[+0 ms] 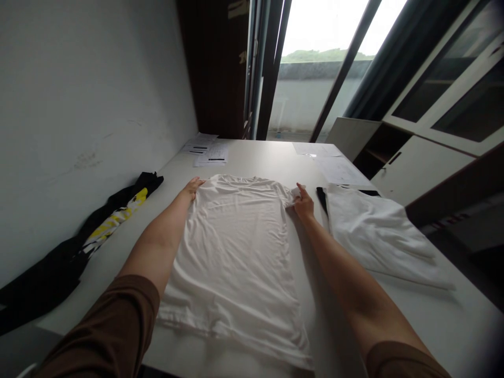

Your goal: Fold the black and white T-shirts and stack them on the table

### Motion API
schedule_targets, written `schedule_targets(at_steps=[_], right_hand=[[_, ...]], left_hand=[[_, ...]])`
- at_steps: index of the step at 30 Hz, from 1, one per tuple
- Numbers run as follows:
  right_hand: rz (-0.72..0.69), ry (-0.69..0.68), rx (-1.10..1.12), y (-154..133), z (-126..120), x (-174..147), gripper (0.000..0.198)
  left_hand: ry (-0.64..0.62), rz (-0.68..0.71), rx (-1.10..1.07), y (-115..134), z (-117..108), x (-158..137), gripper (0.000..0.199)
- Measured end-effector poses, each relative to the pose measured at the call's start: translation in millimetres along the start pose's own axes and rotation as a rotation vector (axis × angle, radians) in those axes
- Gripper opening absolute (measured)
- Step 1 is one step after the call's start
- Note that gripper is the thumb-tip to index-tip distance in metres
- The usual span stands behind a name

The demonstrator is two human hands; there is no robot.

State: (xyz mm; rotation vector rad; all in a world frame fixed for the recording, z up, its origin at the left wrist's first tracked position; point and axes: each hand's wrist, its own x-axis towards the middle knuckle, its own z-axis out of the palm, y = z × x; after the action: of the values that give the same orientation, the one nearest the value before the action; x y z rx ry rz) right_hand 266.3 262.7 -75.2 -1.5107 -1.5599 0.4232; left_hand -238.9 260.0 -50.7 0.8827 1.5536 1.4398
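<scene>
A white T-shirt [240, 247] lies spread on the white table, its neckline at the far side and its hem toward me. Soft wrinkles run across its body. At the shirt's left shoulder, my left hand [192, 188] has its fingers closed on the cloth; the left sleeve is mostly hidden there. My right hand [303, 203] pinches the end of the right sleeve and draws it out sideways, with a bit of white cloth showing between thumb and fingers.
Right of the shirt lie folded white garments [370, 231] with black cloth beneath. A black and yellow garment [118, 212] lies along the left wall. Papers [212, 153] and more sheets [338, 169] rest on the far part of the table [263, 155]. Cabinets [425, 163] stand at right.
</scene>
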Motion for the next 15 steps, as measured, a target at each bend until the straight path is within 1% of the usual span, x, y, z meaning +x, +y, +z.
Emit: schedule_targets(at_steps=[3, 5, 8, 12, 15], right_hand=[[-0.022, -0.017, -0.006, 5.1, -1.5, 3.9, 0.061], [0.007, -0.041, -0.001, 9.7, -1.4, 6.9, 0.059], [0.047, -0.052, 0.016, 14.7, 0.1, 10.1, 0.058], [0.065, -0.043, 0.063, 15.9, 1.6, 10.7, 0.059], [0.075, -0.040, 0.079, 14.0, 0.5, 8.6, 0.060]], left_hand=[[0.035, -0.054, -0.030, -8.1, 1.1, 9.0, 0.078], [0.084, -0.046, -0.042, -10.4, -1.5, 14.6, 0.078], [0.150, -0.009, -0.047, -8.4, -11.6, 20.8, 0.076], [0.124, 0.026, -0.019, -3.9, -26.1, 23.8, 0.075], [0.103, 0.067, 0.038, -4.1, -30.4, 23.8, 0.080]])
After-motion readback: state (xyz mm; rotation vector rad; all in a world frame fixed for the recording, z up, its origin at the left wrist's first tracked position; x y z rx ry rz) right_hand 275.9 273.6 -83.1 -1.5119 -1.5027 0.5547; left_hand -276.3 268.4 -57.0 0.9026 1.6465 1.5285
